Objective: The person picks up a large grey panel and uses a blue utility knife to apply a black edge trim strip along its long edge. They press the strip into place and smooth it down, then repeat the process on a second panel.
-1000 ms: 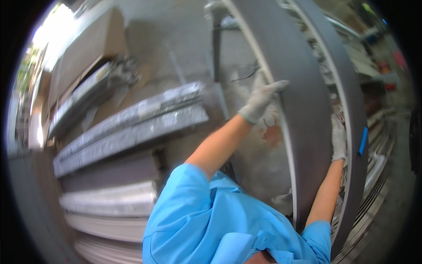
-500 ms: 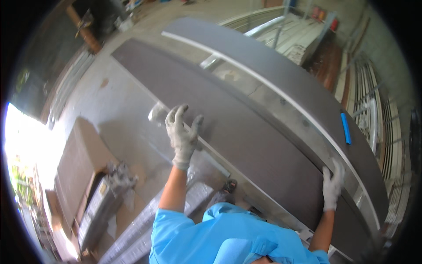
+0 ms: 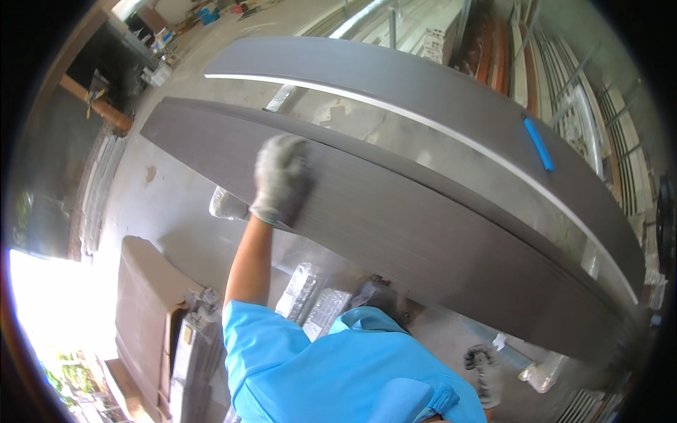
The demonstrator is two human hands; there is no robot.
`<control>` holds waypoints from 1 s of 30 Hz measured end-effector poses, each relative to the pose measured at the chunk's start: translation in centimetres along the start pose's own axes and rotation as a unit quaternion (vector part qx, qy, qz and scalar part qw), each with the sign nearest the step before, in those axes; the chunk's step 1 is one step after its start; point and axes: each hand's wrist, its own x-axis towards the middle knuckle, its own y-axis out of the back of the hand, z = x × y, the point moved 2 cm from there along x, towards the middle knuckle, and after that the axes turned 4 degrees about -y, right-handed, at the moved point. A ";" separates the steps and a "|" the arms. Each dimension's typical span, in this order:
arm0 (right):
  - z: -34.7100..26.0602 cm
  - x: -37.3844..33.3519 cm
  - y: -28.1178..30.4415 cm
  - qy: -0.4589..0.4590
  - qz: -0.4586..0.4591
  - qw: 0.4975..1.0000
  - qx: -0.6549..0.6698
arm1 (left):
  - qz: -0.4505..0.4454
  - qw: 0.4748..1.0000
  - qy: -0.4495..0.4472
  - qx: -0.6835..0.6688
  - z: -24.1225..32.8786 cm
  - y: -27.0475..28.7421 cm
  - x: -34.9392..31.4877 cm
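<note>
Left hand (image 3: 281, 176) reaches over grey board (image 3: 402, 218), grip unclear; right hand (image 3: 486, 370) hangs low, half-curled.

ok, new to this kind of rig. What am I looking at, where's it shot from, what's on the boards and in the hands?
No machine here: it's a person in a blue shirt working with two gloved hands. The picture comes from a wide fisheye camera on their head, looking down, so straight edges bend toward the rim.

The left hand is over the near board, long and dark grey; it's too blurred to tell whether it presses down or holds anything. The right hand is off the board, low by the body, fingers curled, with nothing visibly held.

Beyond lies a similar far board with a blue strip on it.
</note>
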 end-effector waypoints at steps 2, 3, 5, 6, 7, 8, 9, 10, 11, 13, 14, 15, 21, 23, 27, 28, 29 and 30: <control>-2.9 -0.8 1.3 0.045 -0.014 0.999 -0.024 | 0.012 0.988 0.124 0.094 -4.2 1.5 1.0; -5.0 -0.9 1.7 0.121 -0.037 0.992 -0.016 | 0.013 0.980 0.182 0.079 -5.9 1.8 1.1; -9.3 1.6 2.0 0.161 0.072 0.976 -0.126 | -0.025 0.972 0.194 0.130 -8.0 1.1 1.1; -11.5 3.5 1.1 0.186 0.131 0.951 -0.211 | -0.020 0.985 0.123 0.121 -8.4 0.6 1.6; -13.7 5.6 -0.2 0.202 0.190 0.914 -0.297 | -0.027 0.989 0.079 0.120 -8.7 0.0 2.0; -15.8 7.8 -2.2 0.282 0.171 0.880 -0.342 | -0.049 0.991 0.027 0.123 -8.7 -0.5 2.5; -17.8 10.3 -4.4 0.357 0.153 0.836 -0.389 | -0.050 0.994 -0.009 0.097 -8.7 -1.0 3.1; -19.6 12.7 -6.8 0.389 0.111 0.823 -0.400 | -0.089 0.991 0.001 0.105 -8.8 -1.5 3.9; -21.1 14.9 -9.3 0.409 0.075 0.810 -0.414 | -0.095 0.989 -0.031 0.106 -8.7 -1.8 4.9; -23.7 19.1 -14.5 0.445 0.019 0.770 -0.457 | -0.116 0.989 -0.021 0.092 -8.8 -2.3 6.8; -24.6 21.2 -17.8 0.466 -0.028 0.765 -0.443 | -0.127 0.988 -0.009 0.086 -8.9 -2.7 7.6; -25.4 23.0 -21.2 0.476 -0.061 0.757 -0.443 | -0.139 0.986 -0.036 0.084 -8.8 -3.0 8.3; -28.8 27.5 -39.9 0.446 -0.222 0.710 -0.497 | -0.209 0.975 -0.037 0.062 -9.0 -4.6 9.6; -28.8 27.8 -42.9 0.453 -0.221 0.695 -0.513 | -0.195 0.978 -0.049 0.059 -9.1 -4.6 9.5; -28.4 27.4 -40.0 0.538 -0.215 0.646 -0.497 | -0.195 0.978 -0.056 0.049 -9.1 -4.3 9.6; -28.4 27.3 -38.3 0.563 -0.231 0.634 -0.477 | -0.200 0.977 -0.055 0.048 -9.0 -4.3 9.6; -28.4 27.0 -36.4 0.556 -0.235 0.642 -0.473 | -0.218 0.973 -0.051 0.050 -9.0 -4.3 9.6; -28.3 26.6 -34.6 0.548 -0.236 0.651 -0.470 | -0.213 0.974 -0.050 0.052 -8.9 -4.3 9.6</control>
